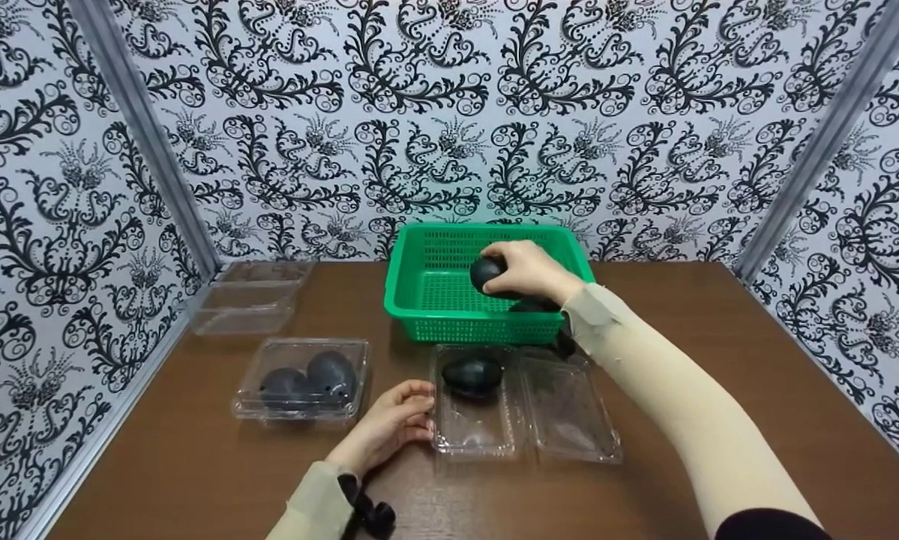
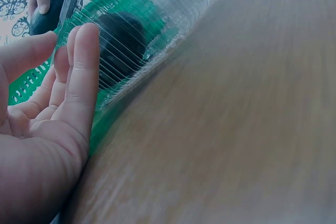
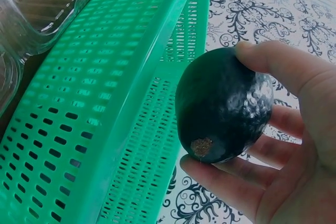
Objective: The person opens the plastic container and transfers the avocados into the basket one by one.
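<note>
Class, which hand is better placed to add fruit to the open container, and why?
Probably the right hand: it grips a dark fruit at the green basket; the left hand holds none.

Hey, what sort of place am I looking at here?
Probably a small indoor work booth, perhaps set up for packing: patterned panels stand along the left, back and right of a brown table, which holds clear boxes.

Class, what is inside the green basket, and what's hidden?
Inside the basket, what looks like a dark fruit shows at the near right, partly covered by the right hand and front rim. Whether more lies there cannot be seen.
</note>
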A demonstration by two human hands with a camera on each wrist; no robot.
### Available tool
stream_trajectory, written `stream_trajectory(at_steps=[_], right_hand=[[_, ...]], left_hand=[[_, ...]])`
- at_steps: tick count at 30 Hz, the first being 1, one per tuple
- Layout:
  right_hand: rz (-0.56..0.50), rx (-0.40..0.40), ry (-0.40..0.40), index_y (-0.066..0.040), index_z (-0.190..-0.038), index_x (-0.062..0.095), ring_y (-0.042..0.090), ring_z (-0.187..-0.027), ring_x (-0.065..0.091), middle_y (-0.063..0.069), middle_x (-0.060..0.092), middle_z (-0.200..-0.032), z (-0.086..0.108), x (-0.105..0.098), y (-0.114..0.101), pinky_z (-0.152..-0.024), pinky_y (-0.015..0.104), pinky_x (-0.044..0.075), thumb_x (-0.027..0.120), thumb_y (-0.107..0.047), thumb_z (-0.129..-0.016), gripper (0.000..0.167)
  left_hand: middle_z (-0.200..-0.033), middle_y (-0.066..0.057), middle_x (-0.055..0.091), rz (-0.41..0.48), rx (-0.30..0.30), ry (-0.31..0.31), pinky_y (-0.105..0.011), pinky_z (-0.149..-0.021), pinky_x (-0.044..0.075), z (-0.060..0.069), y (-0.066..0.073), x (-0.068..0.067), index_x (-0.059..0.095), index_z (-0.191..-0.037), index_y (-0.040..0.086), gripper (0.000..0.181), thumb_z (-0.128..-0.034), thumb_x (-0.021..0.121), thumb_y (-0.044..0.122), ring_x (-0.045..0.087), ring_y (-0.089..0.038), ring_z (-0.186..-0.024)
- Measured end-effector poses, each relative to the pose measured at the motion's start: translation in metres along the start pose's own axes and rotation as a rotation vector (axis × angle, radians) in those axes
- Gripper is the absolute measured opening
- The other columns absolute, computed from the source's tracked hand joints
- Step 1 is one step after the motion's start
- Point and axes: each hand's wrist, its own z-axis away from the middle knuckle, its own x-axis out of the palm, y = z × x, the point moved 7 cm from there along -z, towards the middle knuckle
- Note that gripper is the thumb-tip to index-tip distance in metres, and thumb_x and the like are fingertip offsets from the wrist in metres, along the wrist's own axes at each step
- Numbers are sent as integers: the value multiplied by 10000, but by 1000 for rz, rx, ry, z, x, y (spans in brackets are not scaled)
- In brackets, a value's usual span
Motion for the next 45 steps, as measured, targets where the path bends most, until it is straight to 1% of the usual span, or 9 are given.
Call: stream_trajectory(at_steps=[10, 21, 29, 37, 45], right_hand=[[-20, -14, -6, -69, -1345, 558, 272, -1089, 566, 122, 604, -1268, -5, 7, 7, -914, 423, 470, 771, -263, -782, 632], [-100, 3, -38, -92, -1356, 549, 281, -1139, 543, 127, 579, -1304, -10, 14, 15, -943, 437, 457, 769, -244, -795, 622], [-103, 8, -56, -76, -1346, 555, 285, -1134, 546, 139, 582, -1293, -13, 25, 21, -941, 426, 461, 773, -237, -785, 623], [-101, 8, -68, -55, -1339, 558, 315, -1163, 529, 167, 577, -1293, -16, 35, 31, -951, 451, 452, 774, -225, -782, 621], [-114, 42, -89, -60, -1345, 552, 317, -1155, 539, 178, 572, -1303, -17, 40, 42, -947, 447, 455, 778, -226, -784, 628]], left_hand=[[-865, -36, 550, 10, 3, -13, -259, -614, 548, -1, 0, 2, 507, -1145, 20, 208, -944, 561, 25, 600, -141, -658], [-859, -37, 553, 14, 10, -4, -272, -609, 550, 0, 1, 1, 516, -1130, 23, 194, -941, 563, 22, 594, -147, -662], [-859, -35, 563, 18, 7, -2, -273, -611, 552, 0, -2, -1, 514, -1133, 27, 203, -937, 571, 26, 593, -149, -662], [-867, -43, 559, 13, 6, -5, -264, -612, 550, 0, -3, 0, 503, -1141, 15, 214, -940, 574, 35, 589, -140, -658], [-867, -48, 553, 3, 5, -5, -269, -614, 552, 0, 0, 1, 505, -1139, 19, 221, -935, 586, 45, 589, -144, -664]])
